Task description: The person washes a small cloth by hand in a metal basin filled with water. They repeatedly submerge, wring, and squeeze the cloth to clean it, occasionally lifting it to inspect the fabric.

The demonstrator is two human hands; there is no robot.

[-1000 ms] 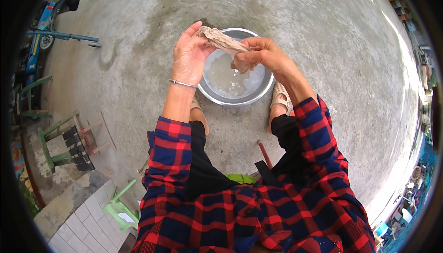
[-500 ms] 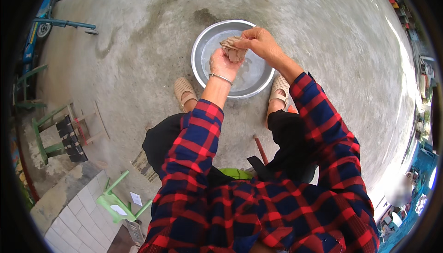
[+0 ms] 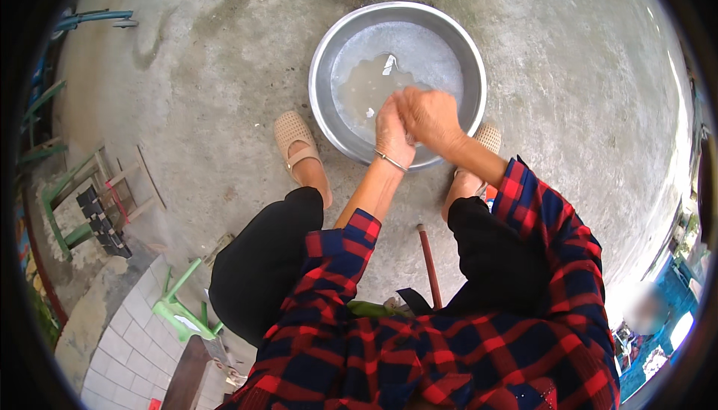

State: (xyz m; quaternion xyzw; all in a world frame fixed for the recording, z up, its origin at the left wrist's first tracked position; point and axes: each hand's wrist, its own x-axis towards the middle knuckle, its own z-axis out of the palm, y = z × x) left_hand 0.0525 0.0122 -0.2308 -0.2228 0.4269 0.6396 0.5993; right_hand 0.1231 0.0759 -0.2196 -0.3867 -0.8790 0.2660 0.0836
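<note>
We hold our left hand (image 3: 392,132) and our right hand (image 3: 434,117) close together over the near part of a round metal basin (image 3: 323,79). The right hand bends across the upper part of the left, and its fingers curl down out of our sight; the left fingers are partly covered beneath it. We cannot tell whether they pinch anything: whatever may lie between the palms is hidden.

The basin sits on the concrete floor (image 3: 576,103), below the fingers, with most of its bowl beyond them and to both sides. Shallow, cloudy liquid (image 3: 363,90) shows in it, mainly just beyond and left of the fingers. As we judge it, this grip is best worked well inside the rim, wrists firm and both hands low, so that drips land in the bowl.

Being round, the basin points no particular way and has no clear long axis; its opening faces up toward us. If something is enclosed in the grip, its axis cannot be read.

A bangle (image 3: 390,161) rings our left wrist, on the near side of the fingers. Left of them stands a woven sandal (image 3: 293,130); nearer our body, a reddish stick (image 3: 430,268) points roughly toward them.
</note>
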